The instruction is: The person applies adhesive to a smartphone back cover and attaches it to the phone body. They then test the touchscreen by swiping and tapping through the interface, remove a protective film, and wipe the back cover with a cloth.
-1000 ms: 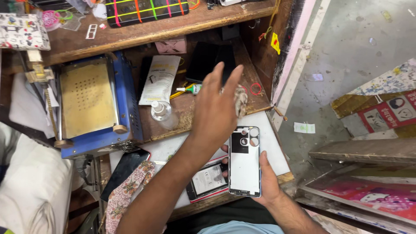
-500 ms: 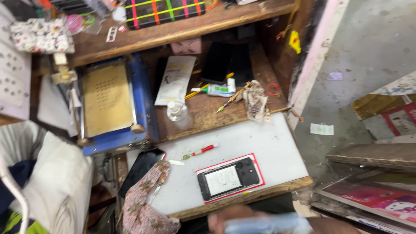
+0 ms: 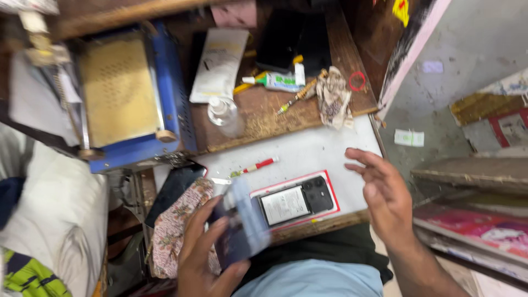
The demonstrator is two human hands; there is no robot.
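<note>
Left hand (image 3: 206, 258) grips a dark flat panel (image 3: 242, 228), probably a phone back cover, blurred, fingers curled round its lower edge, thumb under it. The panel is tilted, held low over the lap, just left of the opened phone (image 3: 294, 202). Right hand (image 3: 385, 192) is empty, fingers spread and slightly curled, hovering above the right end of the table (image 3: 324, 148), touching nothing.

The phone lies flat on the white table, inner side up, battery and camera block showing, on a red-edged flat piece (image 3: 258, 193).

Doing it well, as I judge it: hold the panel by its edges only, keep it level, and steady the phone with the free hand before bringing the two together. Line up the camera end first. The panel looks thin, so too much bend could crack it.

Counts:
- opened phones: one
- panels in hand: one
- red-and-white pens (image 3: 256, 165): one, left of the phone
- clear small bottles (image 3: 224, 113): one, on the wooden shelf behind
- tubes, green and white (image 3: 278, 81): one
- crumpled cloths (image 3: 333, 99): one, beside the tube
- red rings (image 3: 357, 81): one
- blue-framed machines with a yellow plate (image 3: 118, 91): one
- floral cloths (image 3: 176, 225): one, touching the left hand
- white pouches (image 3: 220, 63): one
</note>
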